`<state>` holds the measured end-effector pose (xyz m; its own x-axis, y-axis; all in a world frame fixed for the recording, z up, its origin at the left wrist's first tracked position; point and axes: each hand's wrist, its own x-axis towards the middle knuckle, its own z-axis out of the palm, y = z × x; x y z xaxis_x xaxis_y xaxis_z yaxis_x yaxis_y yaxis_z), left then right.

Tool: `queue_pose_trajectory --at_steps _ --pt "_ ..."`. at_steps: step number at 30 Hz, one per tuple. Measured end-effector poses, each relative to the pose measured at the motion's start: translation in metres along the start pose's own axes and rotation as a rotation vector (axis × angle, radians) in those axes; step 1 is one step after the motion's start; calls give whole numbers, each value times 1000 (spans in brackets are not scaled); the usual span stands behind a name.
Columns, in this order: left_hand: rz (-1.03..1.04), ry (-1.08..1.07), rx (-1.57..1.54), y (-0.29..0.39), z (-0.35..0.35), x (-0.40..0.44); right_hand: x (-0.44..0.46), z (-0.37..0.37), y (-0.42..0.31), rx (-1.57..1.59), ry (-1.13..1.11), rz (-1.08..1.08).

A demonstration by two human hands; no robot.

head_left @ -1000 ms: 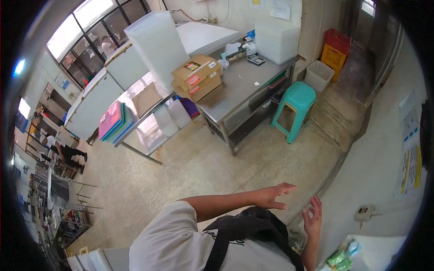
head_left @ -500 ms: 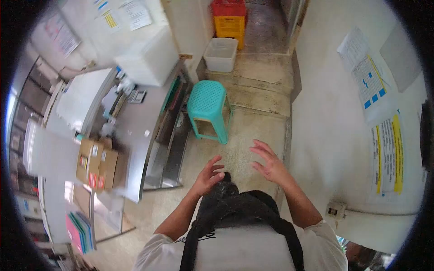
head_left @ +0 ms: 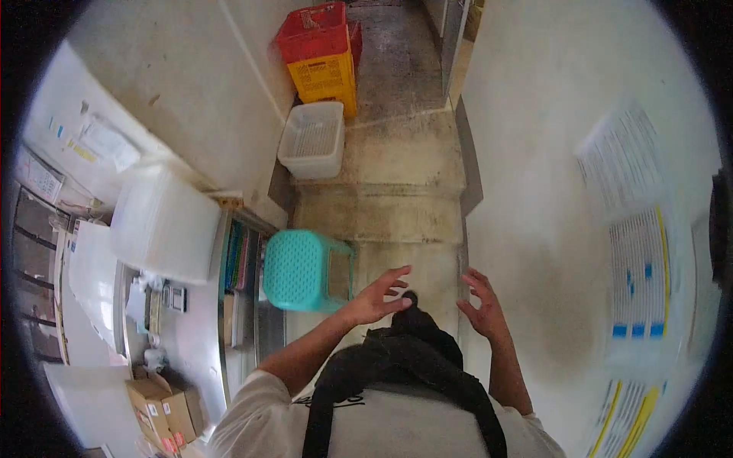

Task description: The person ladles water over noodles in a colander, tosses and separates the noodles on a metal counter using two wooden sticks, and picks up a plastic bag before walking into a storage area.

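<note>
My left hand (head_left: 379,296) is held out in front of my body with its fingers apart and nothing in it. A turquoise plastic stool (head_left: 294,271) stands just to the left of that hand, and I see no contact between them. My right hand (head_left: 482,304) is raised near the right wall (head_left: 527,252), also empty, with fingers spread and slightly curled. Between and below the hands show my dark trousers and the tip of a dark shoe (head_left: 411,298).
Two low steps (head_left: 382,217) lead up ahead. A white plastic tub (head_left: 313,141) and stacked yellow and red crates (head_left: 324,76) stand at the upper left. Left are a metal desk (head_left: 195,320), a white box (head_left: 164,221) and a cardboard box (head_left: 164,412). Printed sheets (head_left: 637,275) hang on the right wall.
I have moved forward toward the steps. The stool, desk and boxes now sit lower and further left in view, and the steps are nearer. Both hands remain empty.
</note>
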<state>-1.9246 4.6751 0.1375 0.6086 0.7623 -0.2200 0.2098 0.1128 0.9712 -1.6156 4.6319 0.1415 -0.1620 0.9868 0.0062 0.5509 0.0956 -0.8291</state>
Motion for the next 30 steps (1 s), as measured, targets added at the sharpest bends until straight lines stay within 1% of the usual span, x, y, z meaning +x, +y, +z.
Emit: queue_pose_trajectory --at_steps 3,6,7,10,11,13,15,16,17,19,21,23,26,28,30 --pt "-6 157 -282 11 -50 54 122 -19 -11 -51 -141 -118" --pt "42 254 -359 22 -107 99 251 -22 -33 -60 -291 -297" --pt "15 295 -374 28 -127 114 295 -21 -37 -61 -331 -369" --pt "21 414 -443 27 -188 174 415 -18 -52 -58 -414 -479" --pt "21 421 -376 35 -213 195 453 -20 -50 -52 -430 -488" --pt "2 393 -393 39 -261 247 520 -22 -54 -23 -447 -482" --pt "35 372 -422 42 -306 305 569 -38 -52 -143 -408 -446" --pt "58 325 -369 63 -335 338 599 -55 -54 -208 -387 -437" --pt "70 279 -321 85 -361 368 628 -76 -60 -207 -373 -388" --pt "68 187 -205 133 -399 414 663 -117 -73 -172 -358 -258" --pt "101 89 -26 196 -447 472 702 -158 -89 -215 -310 -133" --pt "119 28 36 237 -482 527 740 -196 -105 -231 -258 17" --pt "127 -48 91 262 -526 616 805 -227 -70 -171 -141 -51" --pt "143 -68 145 283 -553 671 860 -240 -55 -142 -121 -62" --pt "100 -40 70 293 -571 712 920 -257 -47 -75 -133 -93"
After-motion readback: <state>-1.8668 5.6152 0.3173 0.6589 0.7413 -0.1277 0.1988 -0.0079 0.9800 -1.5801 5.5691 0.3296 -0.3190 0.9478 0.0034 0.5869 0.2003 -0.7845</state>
